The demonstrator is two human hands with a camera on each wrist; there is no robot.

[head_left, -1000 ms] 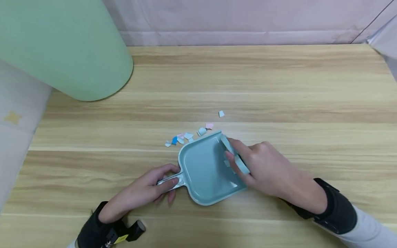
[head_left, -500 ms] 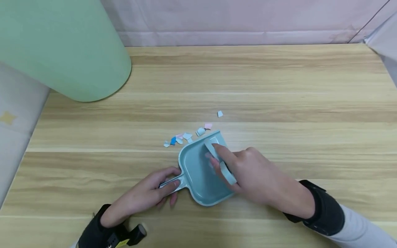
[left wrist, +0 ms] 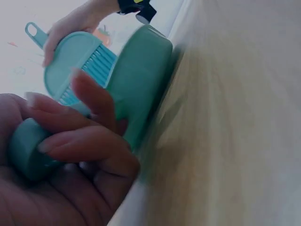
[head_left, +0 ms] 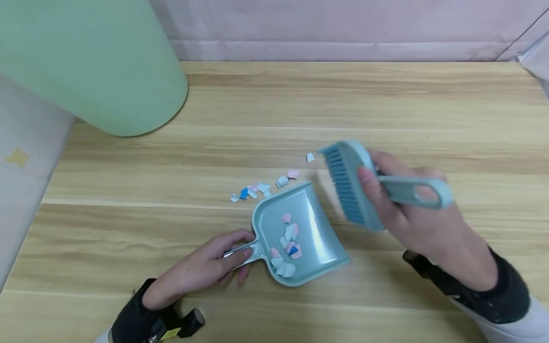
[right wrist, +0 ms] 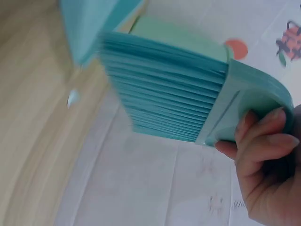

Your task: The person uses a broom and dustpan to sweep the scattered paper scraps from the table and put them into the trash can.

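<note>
The left hand [head_left: 201,269] has its fingers [left wrist: 70,143] wrapped around the handle of a teal dustpan [head_left: 300,236], which lies flat on the wooden surface [head_left: 386,109] with its open lip facing away from the person. Inside the pan sit several paper scraps [head_left: 286,245], pink, white and blue. The right hand [head_left: 422,221] is lifted off the surface to the right of the pan, fingers [right wrist: 263,141] clenched around a teal brush [head_left: 356,183] held in the air, bristles turned toward the pan. More loose scraps [head_left: 263,188] lie just beyond the pan's lip, one apart near the brush. A pale green bin [head_left: 90,66] stands at the far left.
</note>
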